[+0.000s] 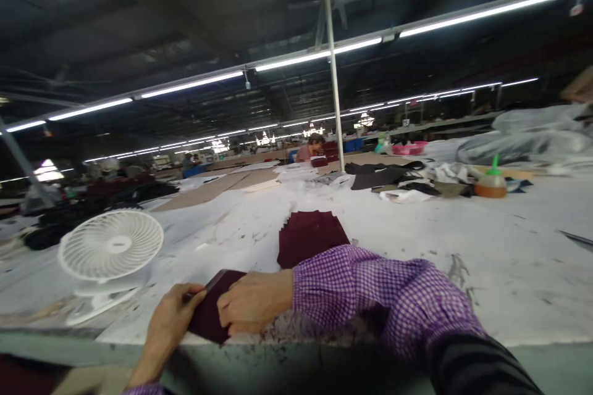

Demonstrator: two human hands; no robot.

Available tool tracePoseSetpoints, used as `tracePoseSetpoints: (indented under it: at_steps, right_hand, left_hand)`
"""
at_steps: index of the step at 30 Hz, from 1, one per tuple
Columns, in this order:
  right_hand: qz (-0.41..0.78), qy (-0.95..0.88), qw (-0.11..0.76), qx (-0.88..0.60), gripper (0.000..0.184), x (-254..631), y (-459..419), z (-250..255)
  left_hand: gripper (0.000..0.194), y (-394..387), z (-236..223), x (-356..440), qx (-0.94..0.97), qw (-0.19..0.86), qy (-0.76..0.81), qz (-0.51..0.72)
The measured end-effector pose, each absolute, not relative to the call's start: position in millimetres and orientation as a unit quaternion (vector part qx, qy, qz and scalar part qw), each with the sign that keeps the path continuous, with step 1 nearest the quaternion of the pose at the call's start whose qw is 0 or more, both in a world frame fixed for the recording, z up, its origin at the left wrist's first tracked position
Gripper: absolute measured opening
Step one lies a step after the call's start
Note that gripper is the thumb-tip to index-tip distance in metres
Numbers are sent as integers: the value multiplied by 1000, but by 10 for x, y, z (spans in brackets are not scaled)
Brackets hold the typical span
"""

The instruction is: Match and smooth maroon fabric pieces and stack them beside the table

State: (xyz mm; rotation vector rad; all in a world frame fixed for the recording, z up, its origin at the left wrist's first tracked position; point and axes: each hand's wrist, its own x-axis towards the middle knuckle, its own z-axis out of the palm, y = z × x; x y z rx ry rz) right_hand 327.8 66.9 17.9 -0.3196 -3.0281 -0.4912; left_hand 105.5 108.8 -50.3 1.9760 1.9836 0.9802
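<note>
A dark maroon fabric piece (208, 311), or a small stack of them, lies at the table's near edge between my two hands. My left hand (169, 315) pinches its left edge between thumb and fingers. From the right, my right hand (257, 301) rests over the same fabric with its fingers curled and pressed together on it; the fingertips are partly hidden. Just beyond my right forearm, in its purple checked sleeve, sits a pile of maroon fabric pieces (310, 234) with uneven, stepped edges.
A white fan (113, 247) stands at left on the white-covered table (417, 228). Dark fabric scraps (377, 176) and a bottle with a green nozzle (492, 182) lie farther right. Scissor-like blades (577, 239) show at the right edge. A pole (334, 86) rises behind; a person (311, 147) sits beyond.
</note>
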Motion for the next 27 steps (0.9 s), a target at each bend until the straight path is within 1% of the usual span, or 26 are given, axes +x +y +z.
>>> tracePoseSetpoints:
  at_steps: [3,6,8,10,12,14,15,16,18,20,22,25,27]
  right_hand:
    - [-181,-978,-21,-103,19,3256,699,208]
    - [-201,-973,-3,-116,17,3212,715,193]
    - [-174,-978,23,-112,15,3204,747,182]
    - [-74,-985,59,-142,14,3226,821,179]
    - [76,-972,99,-198,12,3267,943,171]
    - [139,-962,111,-208,15,3306,1090,143]
    - [186,-950,113,-223,15,3321,1160,122]
    - [262,-924,117,-251,14,3332,1220,98]
    - [387,-866,121,-291,15,3346,1296,52]
    - [455,-828,123,-303,17,3353,1315,27]
    - [469,-820,127,-301,18,3356,1298,24]
    - [479,-816,135,-294,18,3351,1276,30]
    - [492,-811,137,-286,16,3344,1285,17]
  left_hand:
    - [29,1122,-527,1026,664,82,658,346]
    - [30,1101,-532,1046,662,97,649,363]
    - [31,1070,-528,1066,648,119,645,388]
    - [36,1032,-520,1077,626,158,629,434]
    - [44,1000,-507,1073,599,220,589,495]
    - [49,977,-492,1056,559,241,557,564]
    - [50,965,-485,1048,544,247,549,584]
    - [50,950,-478,1045,537,244,548,593]
    - [46,893,-466,1071,531,234,553,598]
    - [37,790,-457,1149,542,214,559,590]
    - [29,649,-455,1267,585,165,551,572]
    - [17,428,-463,1450,672,46,520,526]
    - [15,315,-467,1546,703,-21,511,494]
